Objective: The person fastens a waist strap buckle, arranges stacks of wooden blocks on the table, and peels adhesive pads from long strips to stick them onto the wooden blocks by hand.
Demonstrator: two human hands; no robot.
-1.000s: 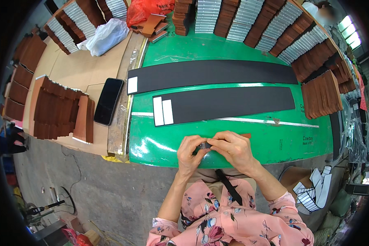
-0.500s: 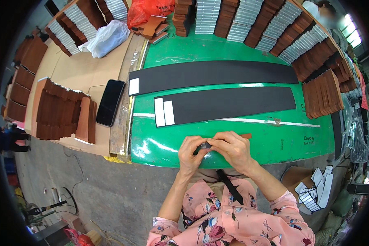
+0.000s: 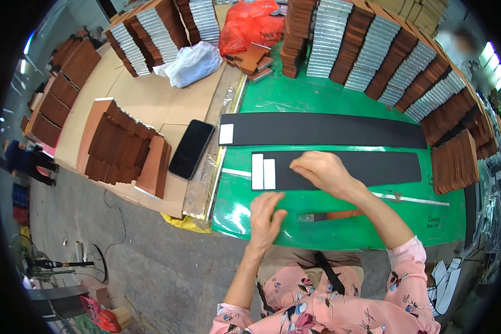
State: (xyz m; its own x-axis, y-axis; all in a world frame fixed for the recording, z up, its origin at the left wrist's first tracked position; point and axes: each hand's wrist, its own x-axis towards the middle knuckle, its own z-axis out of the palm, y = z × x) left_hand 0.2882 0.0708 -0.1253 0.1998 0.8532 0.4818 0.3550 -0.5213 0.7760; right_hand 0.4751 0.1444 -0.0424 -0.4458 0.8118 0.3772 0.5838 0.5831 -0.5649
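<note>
My right hand (image 3: 323, 171) hovers over the near black strip (image 3: 362, 167), fingertips pinched together. What they hold, if anything, is too small to make out. Two white rectangles (image 3: 268, 173) lie side by side on that strip's left end. My left hand (image 3: 266, 218) is just above the mat's front edge, its fingers loosely bent and the thumb apart, with nothing seen in it. Between my forearms a thin brown strip (image 3: 339, 214) with a greyish end lies on the green mat (image 3: 245, 214). Farther back rests a longer black strip (image 3: 323, 129) with one white rectangle.
Brown pieces with silvery edges stand in rows (image 3: 328, 39) along the back and right. A black phone (image 3: 192, 149) lies left of the mat, near a brown stack (image 3: 119, 145). White (image 3: 192, 64) and red plastic bags (image 3: 250, 25) sit behind. Another person (image 3: 456, 44) is at the far right.
My hands have come apart; the right has moved forward over the near black strip. The brown strip now shows more fully on the mat. The whole view has shifted.
</note>
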